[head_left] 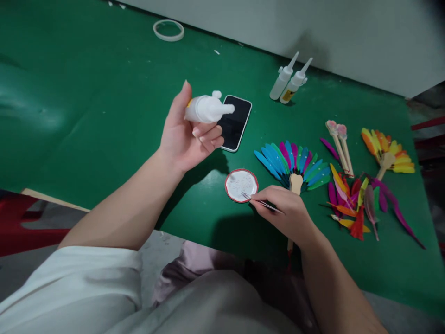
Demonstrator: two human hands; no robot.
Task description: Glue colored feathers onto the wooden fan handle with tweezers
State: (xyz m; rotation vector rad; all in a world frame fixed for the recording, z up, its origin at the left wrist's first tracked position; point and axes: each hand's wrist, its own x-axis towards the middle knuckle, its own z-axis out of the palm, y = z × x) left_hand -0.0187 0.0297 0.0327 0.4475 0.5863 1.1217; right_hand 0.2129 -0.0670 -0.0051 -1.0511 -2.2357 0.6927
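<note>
My left hand is closed around a white glue bottle, raised above the table with its nozzle pointing right. In my right hand is a pair of tweezers, gripped between thumb and fingers. The tweezer tips reach into a small white dish with a red rim, which holds tiny bits too small to make out. Just beyond my right hand lies a feather fan in blue, green and purple; my hand hides part of its wooden handle.
Behind the glue bottle lies a phone. Two more bottles stand near the wall. To the right are loose feathers, two wooden sticks and a yellow-orange feather fan. A tape roll rests at the back left.
</note>
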